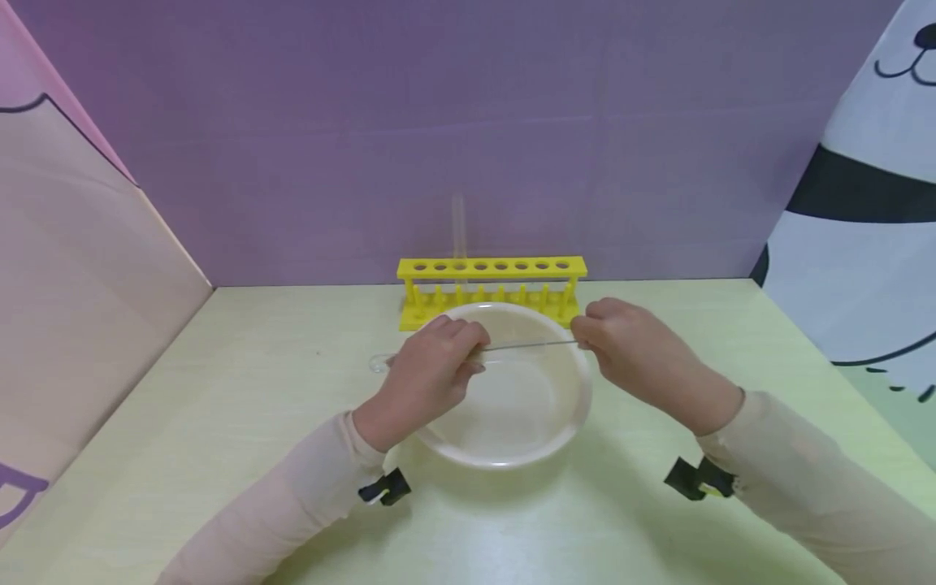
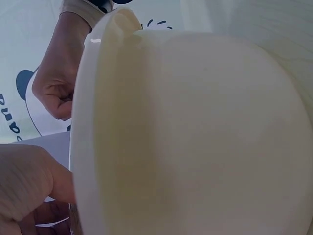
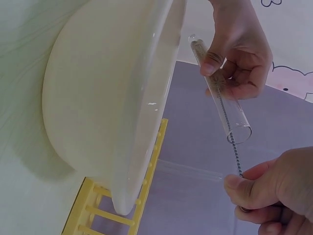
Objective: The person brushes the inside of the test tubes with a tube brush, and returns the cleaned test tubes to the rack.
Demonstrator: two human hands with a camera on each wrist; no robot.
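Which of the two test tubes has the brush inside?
The test tube in the left hand; the brush enters its open mouth. The other tube stands upright in the yellow rack.

At the left we see our left hand (image 2: 27,181), partly hidden behind the rim (image 2: 84,147) of a white bowl (image 2: 200,132); we cannot tell what it grips. On the right, our right hand (image 2: 55,90) curls its fingers below a pale sleeve (image 2: 80,10). A printed wall (image 2: 24,39) stands farther right, a pale tabletop (image 2: 289,29) beneath the bowl.
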